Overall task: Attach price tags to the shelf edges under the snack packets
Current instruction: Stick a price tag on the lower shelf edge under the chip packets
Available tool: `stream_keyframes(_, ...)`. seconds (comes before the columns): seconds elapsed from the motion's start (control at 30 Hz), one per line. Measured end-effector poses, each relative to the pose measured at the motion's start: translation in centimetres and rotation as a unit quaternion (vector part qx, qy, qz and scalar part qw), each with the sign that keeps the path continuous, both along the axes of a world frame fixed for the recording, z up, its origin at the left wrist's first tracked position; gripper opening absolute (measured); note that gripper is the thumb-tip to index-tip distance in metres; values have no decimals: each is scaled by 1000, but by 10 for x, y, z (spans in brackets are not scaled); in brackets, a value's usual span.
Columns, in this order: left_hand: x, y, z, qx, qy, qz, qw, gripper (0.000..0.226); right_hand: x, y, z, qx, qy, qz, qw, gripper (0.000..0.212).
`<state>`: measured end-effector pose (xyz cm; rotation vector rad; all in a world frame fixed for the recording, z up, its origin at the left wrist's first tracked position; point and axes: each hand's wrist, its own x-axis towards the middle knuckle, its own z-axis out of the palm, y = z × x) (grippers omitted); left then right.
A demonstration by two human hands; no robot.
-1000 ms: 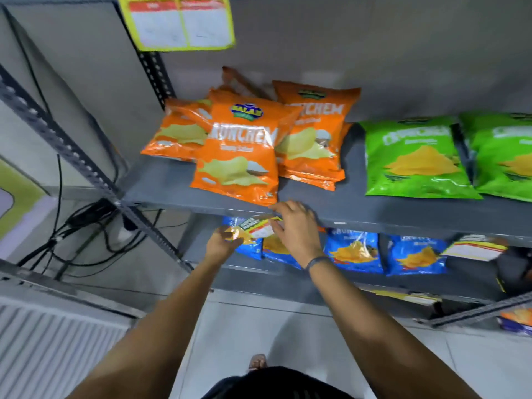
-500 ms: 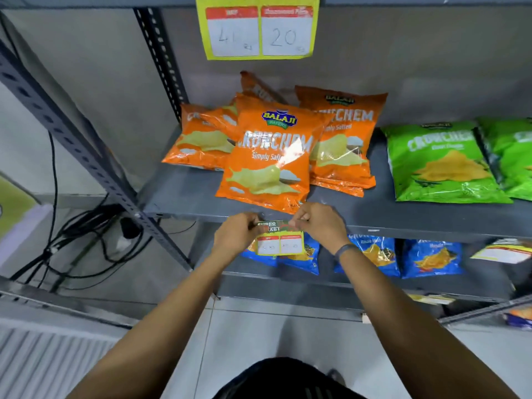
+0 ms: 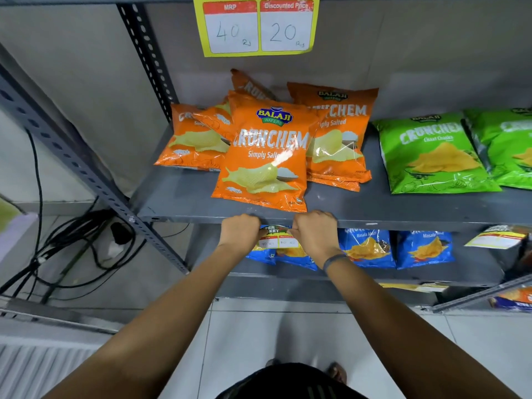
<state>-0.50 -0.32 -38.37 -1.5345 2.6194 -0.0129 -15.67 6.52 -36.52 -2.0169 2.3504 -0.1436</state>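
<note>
price tag [image 3: 277, 239] pinched by our left hand [image 3: 239, 231] and right hand [image 3: 312, 232] at the shelf edge [image 3: 403, 220], frame centre; next we press it flat.

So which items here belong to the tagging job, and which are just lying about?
In the job:
- price tag, held at both ends
- left hand
- right hand
- shelf edge
- orange packets

Lying about:
- cables on the floor
- green packets
- blue packets
- hanging yellow tag above
</note>
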Motion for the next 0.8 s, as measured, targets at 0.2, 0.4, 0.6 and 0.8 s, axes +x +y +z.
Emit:
stream_keyframes(0.2,2,-1,1,-35,15,-1,999,23,-3,1,4,-2,-59,-19,998,19)
stream_keyframes(0.4,3,-4,18,-54,34,-4,998,33,-8,1,9,-36,-149,-40,987,24)
stream_keyframes(0.6,-9,1,26,-51,58,17,997,64,-9,-3,6,-39,-142,-56,987,25)
stream_keyframes(0.8,-16,-3,35,-17,55,80,995,65,-10,1,8,-41,-168,-43,984,19)
